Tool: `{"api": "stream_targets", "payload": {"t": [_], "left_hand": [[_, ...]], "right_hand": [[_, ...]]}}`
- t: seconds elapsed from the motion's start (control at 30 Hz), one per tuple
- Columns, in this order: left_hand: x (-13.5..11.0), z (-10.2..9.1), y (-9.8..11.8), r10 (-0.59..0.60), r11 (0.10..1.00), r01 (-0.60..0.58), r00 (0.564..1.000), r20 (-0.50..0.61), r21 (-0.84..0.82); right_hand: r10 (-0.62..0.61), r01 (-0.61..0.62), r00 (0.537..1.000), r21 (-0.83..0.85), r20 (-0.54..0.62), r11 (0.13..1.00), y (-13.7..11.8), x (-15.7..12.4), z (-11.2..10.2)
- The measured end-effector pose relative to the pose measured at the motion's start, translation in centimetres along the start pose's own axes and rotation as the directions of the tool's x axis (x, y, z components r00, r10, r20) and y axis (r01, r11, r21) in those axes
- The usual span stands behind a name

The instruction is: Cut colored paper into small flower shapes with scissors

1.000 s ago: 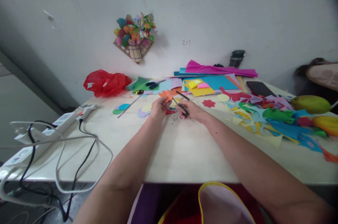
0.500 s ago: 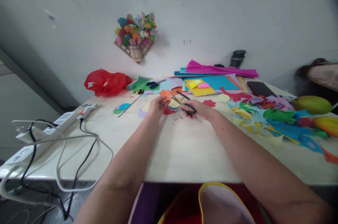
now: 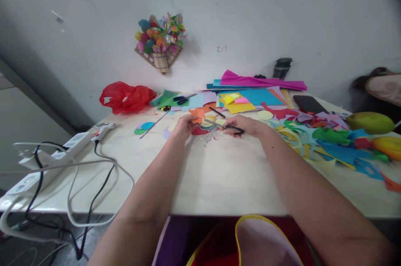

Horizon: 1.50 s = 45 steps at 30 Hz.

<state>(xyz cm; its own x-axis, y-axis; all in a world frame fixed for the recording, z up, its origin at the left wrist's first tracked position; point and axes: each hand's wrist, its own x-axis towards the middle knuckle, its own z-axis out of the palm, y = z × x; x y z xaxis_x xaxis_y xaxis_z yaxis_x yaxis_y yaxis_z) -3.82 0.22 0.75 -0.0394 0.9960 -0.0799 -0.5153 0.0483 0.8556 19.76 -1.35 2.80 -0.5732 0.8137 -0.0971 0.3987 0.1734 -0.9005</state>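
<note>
Item: my left hand [image 3: 185, 127], pinching a flat, lobed orange paper flower [image 3: 196, 114] over the smooth, pale tabletop [image 3: 225, 178]. Slim metal scissors with black handles [image 3: 232, 127] pointed toward it, gripped in my right hand [image 3: 244, 125]. Farther right lay curled, multicoloured paper scraps [image 3: 331, 137].

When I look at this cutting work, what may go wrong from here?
The black-handled metal scissors in the right hand point toward the left hand; a slip might nick it. The lobed orange paper piece is held only by that hand, so it could bend and be cut crookedly. The thin white cable loops over the table's front edge, seemingly close to the left forearm, and might snag.
</note>
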Motion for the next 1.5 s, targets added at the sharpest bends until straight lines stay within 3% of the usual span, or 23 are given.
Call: {"api": "stream_targets", "payload": {"t": [0.23, 0.53, 1.5], "left_hand": [[0.05, -0.31, -0.15, -0.050, 0.996, 0.046, 0.997, 0.052, 0.082], [-0.27, -0.06, -0.24, -0.159, 0.978, 0.146, 0.984, 0.079, 0.149], [0.08, -0.26, -0.29, -0.194, 0.956, 0.162, 0.975, 0.112, 0.246]], "right_hand": [[0.003, 0.001, 0.999, -0.100, 0.040, 0.995, -0.87, -0.69, -0.15], [0.052, -0.047, 0.997, -0.086, 0.055, 0.995, -0.01, 0.02, -0.28], [0.085, -0.078, 0.993, -0.090, 0.077, 0.993, -0.42, -0.02, 0.07]]}}
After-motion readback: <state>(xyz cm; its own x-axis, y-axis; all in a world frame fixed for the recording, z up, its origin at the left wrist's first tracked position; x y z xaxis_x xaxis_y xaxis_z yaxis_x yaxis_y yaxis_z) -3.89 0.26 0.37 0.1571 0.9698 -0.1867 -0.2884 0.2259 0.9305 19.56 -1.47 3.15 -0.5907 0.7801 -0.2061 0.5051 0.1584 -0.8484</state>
